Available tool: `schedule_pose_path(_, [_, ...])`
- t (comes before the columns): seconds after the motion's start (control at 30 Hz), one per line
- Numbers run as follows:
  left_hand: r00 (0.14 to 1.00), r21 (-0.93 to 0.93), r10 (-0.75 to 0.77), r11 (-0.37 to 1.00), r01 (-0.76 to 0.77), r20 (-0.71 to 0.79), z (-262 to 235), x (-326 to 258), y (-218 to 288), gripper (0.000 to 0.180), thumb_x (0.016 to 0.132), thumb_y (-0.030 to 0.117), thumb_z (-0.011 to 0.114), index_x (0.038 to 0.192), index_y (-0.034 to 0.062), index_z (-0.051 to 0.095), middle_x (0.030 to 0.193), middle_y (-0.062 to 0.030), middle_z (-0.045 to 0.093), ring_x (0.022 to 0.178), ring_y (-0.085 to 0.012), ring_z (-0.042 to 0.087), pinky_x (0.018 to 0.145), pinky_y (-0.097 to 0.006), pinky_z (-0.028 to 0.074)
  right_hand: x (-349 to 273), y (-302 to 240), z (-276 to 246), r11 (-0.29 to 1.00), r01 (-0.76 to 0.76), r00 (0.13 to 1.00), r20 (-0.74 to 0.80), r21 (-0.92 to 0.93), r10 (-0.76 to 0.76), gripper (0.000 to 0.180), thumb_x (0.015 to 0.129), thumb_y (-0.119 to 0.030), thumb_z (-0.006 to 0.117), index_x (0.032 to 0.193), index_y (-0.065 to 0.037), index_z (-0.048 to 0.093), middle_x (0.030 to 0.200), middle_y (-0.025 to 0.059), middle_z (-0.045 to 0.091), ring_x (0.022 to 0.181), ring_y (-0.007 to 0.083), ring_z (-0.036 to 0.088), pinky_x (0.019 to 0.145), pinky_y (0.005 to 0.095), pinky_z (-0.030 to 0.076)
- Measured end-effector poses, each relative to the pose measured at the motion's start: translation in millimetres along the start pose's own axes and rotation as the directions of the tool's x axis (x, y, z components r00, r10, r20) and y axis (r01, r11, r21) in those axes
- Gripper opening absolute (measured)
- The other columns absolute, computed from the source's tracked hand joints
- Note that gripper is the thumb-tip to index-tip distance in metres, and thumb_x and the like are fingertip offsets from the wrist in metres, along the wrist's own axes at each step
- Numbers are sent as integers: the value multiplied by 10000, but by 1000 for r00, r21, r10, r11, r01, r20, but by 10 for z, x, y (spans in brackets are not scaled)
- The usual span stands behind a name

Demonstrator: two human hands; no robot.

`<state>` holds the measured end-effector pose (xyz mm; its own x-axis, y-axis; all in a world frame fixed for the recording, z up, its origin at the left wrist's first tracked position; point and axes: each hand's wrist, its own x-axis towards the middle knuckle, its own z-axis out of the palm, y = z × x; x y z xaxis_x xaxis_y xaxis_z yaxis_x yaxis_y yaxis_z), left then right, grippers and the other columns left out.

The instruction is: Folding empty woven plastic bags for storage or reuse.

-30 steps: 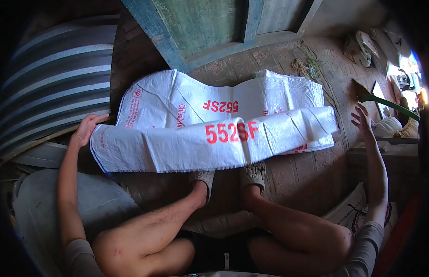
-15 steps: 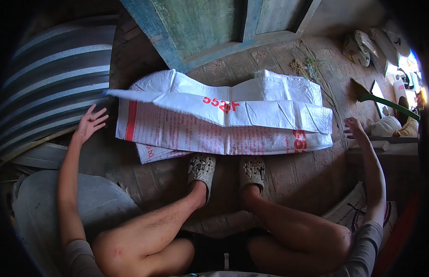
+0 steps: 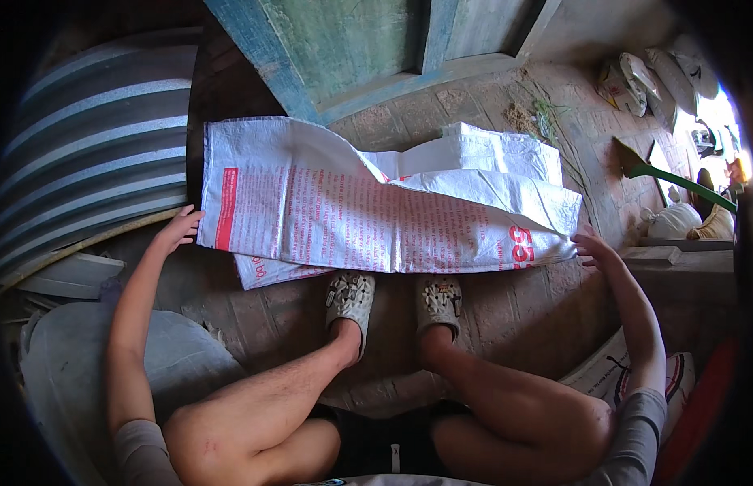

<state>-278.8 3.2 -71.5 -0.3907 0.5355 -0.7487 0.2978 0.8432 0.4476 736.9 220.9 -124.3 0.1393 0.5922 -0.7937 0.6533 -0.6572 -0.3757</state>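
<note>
A large white woven sack [image 3: 352,211] with red print lies spread across the brick floor in front of my feet. Another white sack [image 3: 494,150] lies beneath it, showing at the far right. My left hand [image 3: 178,229] touches the top sack's near left corner with fingers spread. My right hand [image 3: 593,247] rests at the sack's right end, fingers apart, near its red marking. Neither hand closes around the fabric. My feet in pale clogs [image 3: 392,298] stand at the sack's near edge.
Corrugated metal sheets [image 3: 85,154] lie at the left, with a grey slab [image 3: 85,373] below them. A blue-green wooden door frame [image 3: 344,57] stands behind the sacks. Full sacks and a green-handled tool [image 3: 676,178] sit at the right, beside a step [image 3: 684,259].
The top sack has been unfolded away from me, its printed side now facing up and covering more floor. Both hands moved back toward the sack's near corners.
</note>
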Motion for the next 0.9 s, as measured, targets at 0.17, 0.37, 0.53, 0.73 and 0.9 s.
schedule_pose_path(0.17, [998, 1, -21, 1000, 21, -52, -137, 46, -123, 1023, 898, 596, 662, 1618, 98, 132, 1539, -218, 427, 1378, -355, 455, 1106, -524, 361, 153, -198, 356, 990, -83, 989, -136, -118, 66, 863, 875, -558, 671, 1537, -187, 261, 1482, 171, 450, 1297, 388, 482, 949, 640, 437])
schedule_pose_path(0.37, [991, 30, 115, 993, -114, -61, -132, 181, -227, 628, 955, 495, 658, 1358, 23, 565, 1178, -111, 694, 1033, -178, 662, 877, -381, 516, -3, -57, 411, 991, -85, 996, -18, 103, 87, 723, 891, -659, 622, 1411, -177, 481, 1295, 128, 595, 992, 324, 668, 833, 538, 537])
schedule_pose_path(0.53, [964, -33, 252, 966, -256, -86, -138, 206, 9, 478, 1009, 413, 620, 1230, -9, 660, 1033, -64, 739, 871, -133, 693, 816, -310, 531, -101, -185, -129, 950, 137, 969, -238, 282, -69, 545, 850, -483, 792, 1135, -39, 658, 1000, 89, 700, 821, 245, 700, 666, 419, 592])
schedule_pose_path(0.73, [950, -309, 298, 898, -312, -92, -633, -402, 388, 487, 1011, 398, 614, 1324, 25, 595, 1172, -88, 701, 1009, -167, 687, 907, -333, 537, -681, -626, -876, 772, 425, 885, -39, 474, -463, 420, 951, -302, 730, 1222, -11, 593, 1013, 58, 684, 837, 151, 691, 720, 307, 595])
schedule_pose_path(0.9, [961, -237, 277, 932, -273, -14, -761, -561, -78, 471, 1015, 354, 619, 1346, 21, 569, 1206, -103, 689, 1056, -186, 683, 942, -348, 539, -688, -429, -763, 878, 243, 958, 36, 413, -283, 372, 958, -290, 721, 1191, -6, 663, 1060, 66, 701, 859, 125, 687, 716, 316, 592])
